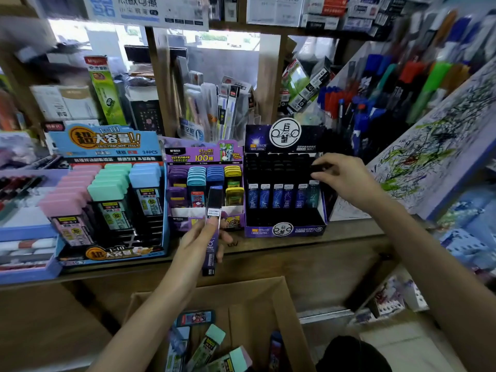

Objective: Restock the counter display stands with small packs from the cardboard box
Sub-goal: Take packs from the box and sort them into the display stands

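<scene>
Two hands, one dark pack each; three stands

Backlit by bright window — blurred, warped edges, soft focus

**Two packs in hand at the table stands**

The left grip holds a slim dark purple pack upright in front of the purple cardboard display stand. The right grip pinches a small black pack over the right rear of the black-and-purple display stand. Both stands sit on the brown wooden table. Below, the open brown cardboard box holds loose packs.
</scene>
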A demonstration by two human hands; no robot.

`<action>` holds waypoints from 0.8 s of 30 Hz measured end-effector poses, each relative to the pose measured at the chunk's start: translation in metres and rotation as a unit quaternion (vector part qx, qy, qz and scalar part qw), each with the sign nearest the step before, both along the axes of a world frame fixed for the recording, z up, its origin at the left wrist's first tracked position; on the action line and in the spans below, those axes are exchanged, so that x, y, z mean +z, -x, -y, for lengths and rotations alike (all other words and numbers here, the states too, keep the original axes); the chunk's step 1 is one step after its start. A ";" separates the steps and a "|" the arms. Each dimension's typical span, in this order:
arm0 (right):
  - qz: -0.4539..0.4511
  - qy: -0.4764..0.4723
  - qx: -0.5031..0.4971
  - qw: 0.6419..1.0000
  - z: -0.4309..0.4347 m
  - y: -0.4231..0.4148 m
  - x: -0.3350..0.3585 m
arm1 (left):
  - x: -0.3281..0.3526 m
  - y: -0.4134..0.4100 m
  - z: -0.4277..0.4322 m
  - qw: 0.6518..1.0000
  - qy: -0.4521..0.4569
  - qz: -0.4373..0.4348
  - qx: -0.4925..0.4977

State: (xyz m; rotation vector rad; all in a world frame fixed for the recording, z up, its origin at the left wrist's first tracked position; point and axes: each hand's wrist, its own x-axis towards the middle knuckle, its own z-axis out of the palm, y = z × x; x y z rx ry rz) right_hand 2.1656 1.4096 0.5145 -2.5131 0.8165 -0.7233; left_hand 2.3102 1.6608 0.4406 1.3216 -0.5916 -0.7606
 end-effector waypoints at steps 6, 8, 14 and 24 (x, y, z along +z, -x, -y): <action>0.051 -0.064 0.030 0.996 0.007 0.010 -0.006 | 0.002 0.007 0.004 1.000 -0.012 0.011 0.006; 0.051 -0.066 0.018 0.996 0.011 0.011 -0.010 | 0.002 0.009 0.006 1.000 -0.015 0.017 0.001; -0.005 0.105 0.002 0.994 0.014 0.006 -0.021 | 0.001 0.014 0.011 1.000 -0.015 0.014 -0.006; 0.078 0.078 0.016 0.994 -0.028 0.009 -0.012 | 0.001 0.021 0.014 0.998 0.000 0.054 -0.032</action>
